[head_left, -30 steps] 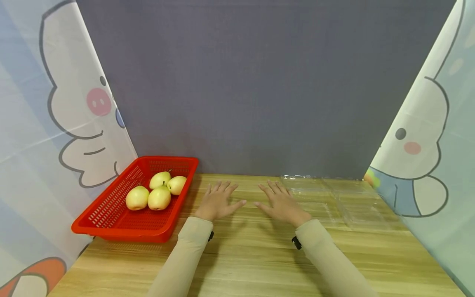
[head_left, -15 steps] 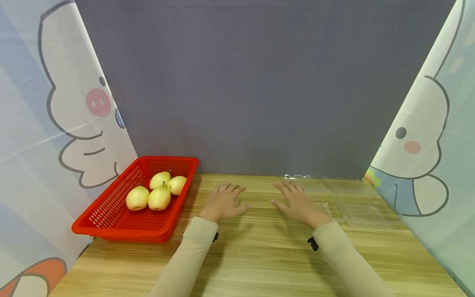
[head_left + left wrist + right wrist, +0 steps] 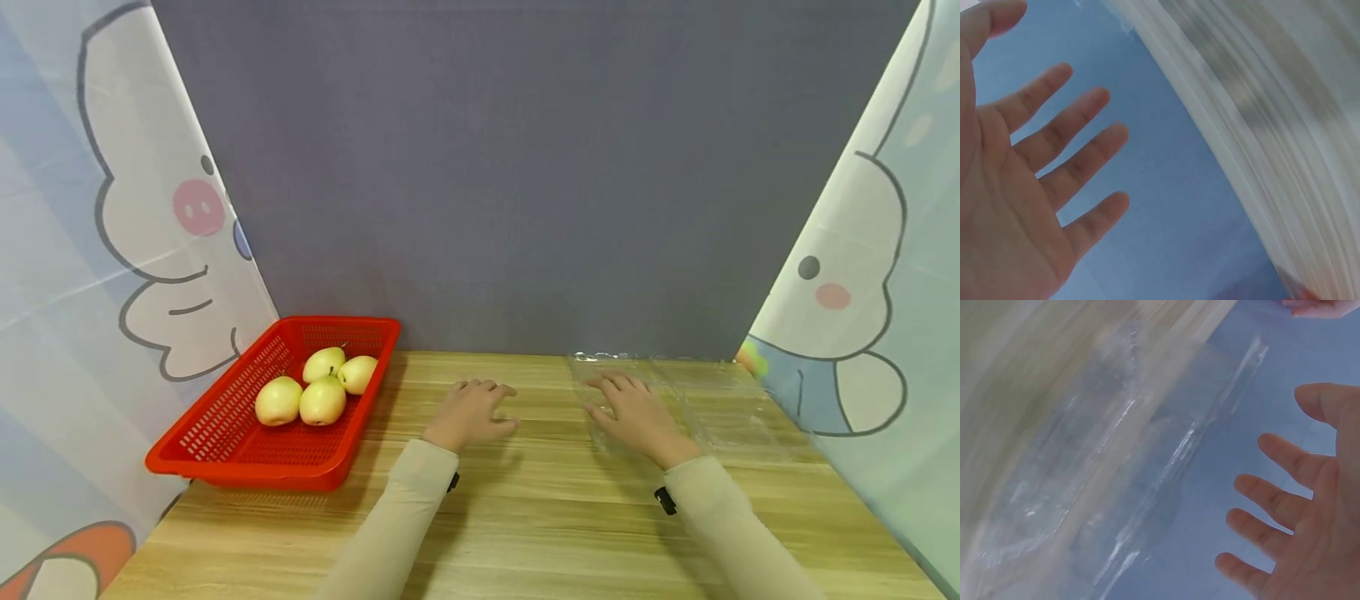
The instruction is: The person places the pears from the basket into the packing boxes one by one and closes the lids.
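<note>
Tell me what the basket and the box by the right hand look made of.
Basket: likely moulded plastic, glossy red, with a perforated mesh of slots in walls and floor. Box: seemingly thin clear plastic, shiny; the wood grain shows through it and its ridges catch glints.

Light wood-grain tabletop [image 3: 525, 517] here. On its left edge sits a red mesh basket [image 3: 225, 433], sticking out a bit over the side. Over at the far right lies a clear plastic clamshell tray [image 3: 720, 408], opened flat.

Glossy clear plastic container [image 3: 675, 400] on matt wood-grain table [image 3: 525, 517].
</note>
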{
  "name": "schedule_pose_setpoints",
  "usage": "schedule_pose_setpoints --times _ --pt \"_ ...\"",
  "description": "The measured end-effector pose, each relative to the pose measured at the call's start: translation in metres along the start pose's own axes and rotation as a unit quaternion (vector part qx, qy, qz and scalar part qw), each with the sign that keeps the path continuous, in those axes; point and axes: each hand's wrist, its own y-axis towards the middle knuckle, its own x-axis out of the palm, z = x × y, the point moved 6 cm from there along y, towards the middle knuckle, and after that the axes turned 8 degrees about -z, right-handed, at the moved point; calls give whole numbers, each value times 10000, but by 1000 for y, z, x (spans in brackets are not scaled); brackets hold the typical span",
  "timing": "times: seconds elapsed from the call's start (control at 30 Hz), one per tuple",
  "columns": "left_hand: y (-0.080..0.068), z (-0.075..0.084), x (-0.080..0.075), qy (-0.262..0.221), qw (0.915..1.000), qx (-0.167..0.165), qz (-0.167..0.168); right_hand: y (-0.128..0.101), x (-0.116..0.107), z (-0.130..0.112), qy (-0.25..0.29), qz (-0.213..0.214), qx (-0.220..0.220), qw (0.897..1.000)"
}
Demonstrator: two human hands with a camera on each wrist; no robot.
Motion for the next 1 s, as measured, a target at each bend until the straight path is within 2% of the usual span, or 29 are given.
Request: schedule_pose_setpoints --times 0.13,0.3,0.43,0.73,1.0 --pt "5 6 3 -70 9999 148 -36 -6 1 13 -96 31 158 9998" --pt "12 15 9 -563 9980 282 -72 -15 -1 29 -190 27 405 9990" --pt "17 22 16 -919 9955 163 -138 -22 -4 39 -218 17 552 9982" --pt "29 48 22 -1223 9923 -189 -3 -33 -8 56 -203 -78 864 9960" --pt "39 67 31 -2283 9729 -371 40 -40 -7 69 -130 -137 1004 9948"
